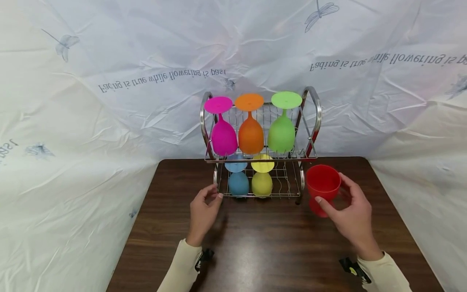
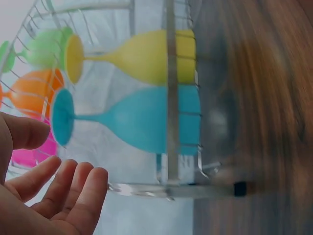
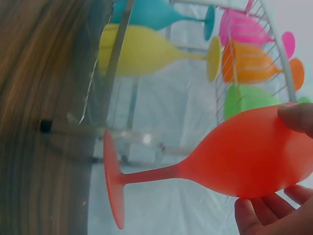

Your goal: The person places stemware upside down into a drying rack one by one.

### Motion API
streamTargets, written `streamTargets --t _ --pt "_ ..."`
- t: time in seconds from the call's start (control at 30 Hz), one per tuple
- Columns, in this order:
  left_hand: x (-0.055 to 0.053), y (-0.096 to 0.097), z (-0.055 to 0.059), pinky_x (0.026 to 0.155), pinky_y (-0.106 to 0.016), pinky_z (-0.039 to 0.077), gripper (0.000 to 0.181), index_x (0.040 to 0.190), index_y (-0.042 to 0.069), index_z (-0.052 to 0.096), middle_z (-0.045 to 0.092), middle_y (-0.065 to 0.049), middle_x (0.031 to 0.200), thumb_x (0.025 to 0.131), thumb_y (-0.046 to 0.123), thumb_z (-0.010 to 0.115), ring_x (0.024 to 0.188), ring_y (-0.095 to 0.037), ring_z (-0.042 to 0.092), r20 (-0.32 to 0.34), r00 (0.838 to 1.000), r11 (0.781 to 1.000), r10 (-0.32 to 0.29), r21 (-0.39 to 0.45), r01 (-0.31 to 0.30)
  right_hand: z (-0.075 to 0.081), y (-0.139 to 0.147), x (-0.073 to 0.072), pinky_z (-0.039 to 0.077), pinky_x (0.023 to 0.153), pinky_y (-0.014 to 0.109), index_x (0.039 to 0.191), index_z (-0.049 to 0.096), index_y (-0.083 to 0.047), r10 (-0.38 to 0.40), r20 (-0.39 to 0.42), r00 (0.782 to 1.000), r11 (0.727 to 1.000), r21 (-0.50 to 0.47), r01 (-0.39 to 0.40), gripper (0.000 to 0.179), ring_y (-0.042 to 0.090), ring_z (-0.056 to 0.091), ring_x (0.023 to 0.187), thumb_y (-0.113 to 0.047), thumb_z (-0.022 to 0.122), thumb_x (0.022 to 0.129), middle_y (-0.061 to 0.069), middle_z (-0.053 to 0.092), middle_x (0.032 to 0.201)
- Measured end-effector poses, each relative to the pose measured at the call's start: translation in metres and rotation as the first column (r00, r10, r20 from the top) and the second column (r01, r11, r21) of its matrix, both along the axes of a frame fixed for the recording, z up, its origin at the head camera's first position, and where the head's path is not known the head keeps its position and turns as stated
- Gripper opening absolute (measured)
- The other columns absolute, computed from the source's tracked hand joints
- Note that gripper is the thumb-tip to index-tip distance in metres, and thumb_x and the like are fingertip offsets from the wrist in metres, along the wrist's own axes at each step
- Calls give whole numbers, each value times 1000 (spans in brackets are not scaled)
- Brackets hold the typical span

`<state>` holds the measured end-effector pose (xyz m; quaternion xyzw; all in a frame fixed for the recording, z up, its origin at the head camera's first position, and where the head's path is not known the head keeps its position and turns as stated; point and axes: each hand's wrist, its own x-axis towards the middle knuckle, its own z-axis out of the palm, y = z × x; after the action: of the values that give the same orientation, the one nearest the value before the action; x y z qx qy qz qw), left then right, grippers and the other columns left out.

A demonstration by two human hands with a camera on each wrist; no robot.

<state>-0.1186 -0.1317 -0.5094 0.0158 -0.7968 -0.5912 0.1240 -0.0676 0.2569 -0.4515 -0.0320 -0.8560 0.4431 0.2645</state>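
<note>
Upright in my right hand (image 1: 354,215) is a red goblet (image 1: 322,180), gripped around its bowl between thumb and fingers, to the right of a two-tier metal dish rack (image 1: 260,161). The right wrist view shows its stem and foot free of the hand. My left hand (image 1: 204,213) holds nothing; its loosely bent fingers are by the rack's lower left corner. Upside down on the lower tier stand a blue goblet (image 1: 238,184) and a yellow goblet (image 1: 262,184). Above them, also inverted, are a magenta goblet (image 1: 224,136), an orange goblet (image 1: 250,136) and a green goblet (image 1: 281,136).
The rack stands near the back of a dark wooden table (image 1: 255,251). Behind and at both sides hangs a pale, wrinkled sheet (image 1: 164,52) with printed dragonflies and text. The lower tier's right part (image 1: 286,178) shows bare wires.
</note>
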Motion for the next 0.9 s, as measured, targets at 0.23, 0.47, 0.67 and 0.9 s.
streamTargets --t 0.23,0.47,0.67,0.9 --pt "18 14 18 90 -38 65 34 126 21 75 72 -4 116 94 12 81 107 -21 73 -28 996 996 -79 41 80 7 -16 8 45 95 0 154 56 -15 108 -41 993 993 44 -106 95 -7 56 117 -1 96 69 15 64 143" --pt "37 29 33 94 -37 64 37 130 26 72 71 -2 119 95 19 82 113 -27 71 -58 978 978 -198 57 202 7 -36 16 46 92 0 153 57 -13 207 -43 977 971 128 -200 100 -9 53 119 -6 101 64 11 65 142" --pt "49 42 41 97 -47 62 42 134 25 71 70 -3 122 94 19 83 116 -21 71 -105 956 957 -275 70 282 4 -52 18 56 89 12 151 59 -17 286 -26 958 943 186 -277 101 6 61 119 -10 103 61 6 66 140" --pt "55 54 45 96 -38 63 46 136 22 70 70 -2 127 92 20 85 118 -23 70 -117 935 936 -335 70 344 8 -68 20 67 77 39 147 60 -15 375 -4 927 899 246 -363 98 24 67 116 -15 105 60 6 65 139"
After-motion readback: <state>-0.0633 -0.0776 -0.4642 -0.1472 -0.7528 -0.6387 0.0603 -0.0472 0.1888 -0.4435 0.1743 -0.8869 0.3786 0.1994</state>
